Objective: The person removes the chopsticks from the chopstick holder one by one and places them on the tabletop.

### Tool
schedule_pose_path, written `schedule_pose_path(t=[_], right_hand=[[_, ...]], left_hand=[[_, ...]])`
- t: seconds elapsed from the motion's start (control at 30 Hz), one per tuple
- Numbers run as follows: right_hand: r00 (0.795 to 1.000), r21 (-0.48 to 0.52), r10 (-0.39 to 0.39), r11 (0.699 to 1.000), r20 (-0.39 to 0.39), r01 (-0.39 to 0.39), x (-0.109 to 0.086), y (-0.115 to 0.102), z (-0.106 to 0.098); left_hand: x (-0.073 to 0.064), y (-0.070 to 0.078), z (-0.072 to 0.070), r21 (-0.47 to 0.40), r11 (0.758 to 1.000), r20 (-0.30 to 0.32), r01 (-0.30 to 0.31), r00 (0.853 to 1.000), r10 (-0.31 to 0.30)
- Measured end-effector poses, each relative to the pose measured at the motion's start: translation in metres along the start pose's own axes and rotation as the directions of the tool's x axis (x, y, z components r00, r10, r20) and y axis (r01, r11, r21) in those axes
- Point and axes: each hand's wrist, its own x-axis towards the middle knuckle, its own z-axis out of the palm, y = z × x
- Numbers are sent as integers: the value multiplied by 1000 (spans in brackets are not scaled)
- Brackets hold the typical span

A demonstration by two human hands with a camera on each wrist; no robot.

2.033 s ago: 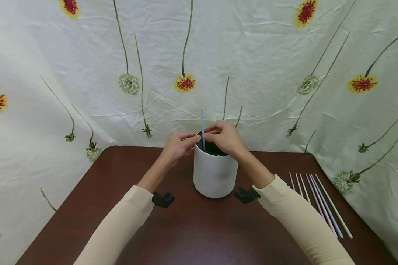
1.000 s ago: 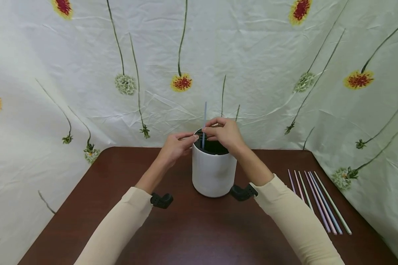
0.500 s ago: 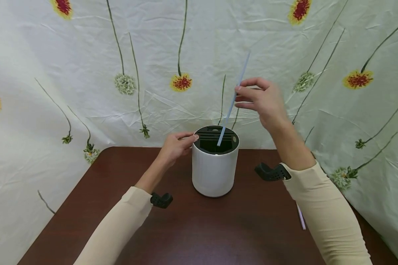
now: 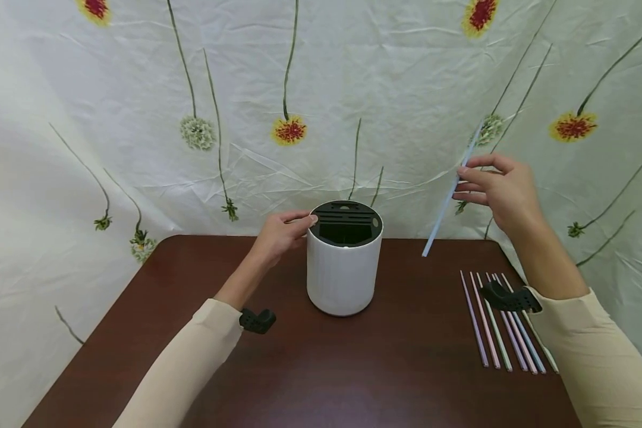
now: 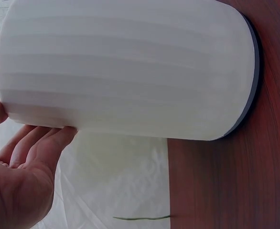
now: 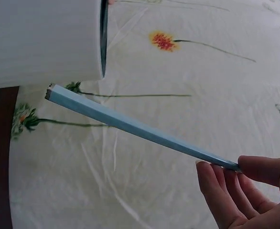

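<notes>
A white cylindrical holder (image 4: 342, 279) with a black slotted top (image 4: 345, 215) stands upright on the table. My left hand (image 4: 280, 236) grips its left rim, thumb at the top edge; in the left wrist view the fingers (image 5: 39, 143) lie against its side wall. Up to the right of the holder, my right hand (image 4: 505, 191) pinches a thin light-blue stick (image 4: 440, 221) between thumb and fingertips. The stick hangs tilted, its lower end down and left. In the right wrist view the stick (image 6: 130, 126) looks straight and flat-sided, with a dark far end.
Several similar sticks (image 4: 476, 321) in purple, pink, green and blue lie side by side at the right of the dark brown table (image 4: 310, 368), partly under the right wrist's camera strap (image 4: 510, 297). A white flowered cloth (image 4: 246, 89) hangs behind the table and at its sides.
My right hand has lifted the blue stick up out of the holder's top and carried it to the right. The left hand keeps its place at the rim.
</notes>
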Motion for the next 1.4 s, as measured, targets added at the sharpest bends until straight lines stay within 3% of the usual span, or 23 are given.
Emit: schedule_pose_path(t=[0.17, 0.43, 0.53, 0.67, 0.77, 0.9, 1.1, 1.4], right_hand=[[996, -76, 78, 994, -44, -81, -5, 31, -26], [974, -68, 224, 972, -35, -226, -15, 82, -57], [957, -158, 288, 944, -32, -289, -19, 100, -67], [948, -318, 317, 897, -20, -307, -26, 125, -78], [940, -374, 341, 871, -8, -319, -32, 141, -84], [916, -415, 401, 834, 5, -363, -40, 157, -91], [896, -492, 444, 778, -9, -390, -50, 177, -95], [865, -476, 503, 759, -3, -443, -53, 192, -99]], left_hand=[[0, 0, -1, -5, 1000, -5, 2, 1000, -2], [-1, -1, 0, -6, 1000, -16, 6, 1000, -6], [-1, -1, 0, -9, 1000, -11, 5, 1000, -5], [-1, -1, 0, -9, 1000, -4, 3, 1000, -3], [-1, -1, 1, -11, 1000, -2, 6, 1000, -6], [-1, 0, 0, -16, 1000, -5, 10, 1000, -10], [-1, 1, -1, -21, 1000, -11, 5, 1000, -5], [-1, 0, -1, -15, 1000, -11, -2, 1000, 2]])
